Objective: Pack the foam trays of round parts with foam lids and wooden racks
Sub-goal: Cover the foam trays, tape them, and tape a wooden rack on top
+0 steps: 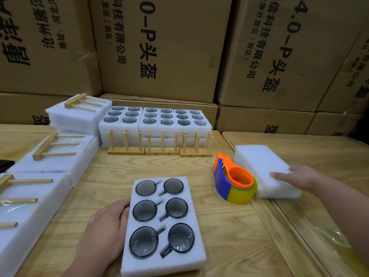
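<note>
A white foam tray point(195, 234) with several round dark glass parts lies uncovered in front of me on the wooden table. My left hand point(105, 228) rests flat against its left edge. My right hand point(297, 176) lies on top of a stack of white foam lids point(257, 160) at the right, fingers spread over the top lid. Three wooden racks point(159, 150) stand upright in a row mid-table. Behind them sit more foam trays point(155, 126) of round parts.
An orange, blue and yellow tape dispenser point(233, 182) stands between the near tray and the lids. Packed foam blocks topped with wooden racks point(56, 154) line the left side. Cardboard boxes point(159, 47) wall off the back. A table seam point(279, 216) runs diagonally at the right.
</note>
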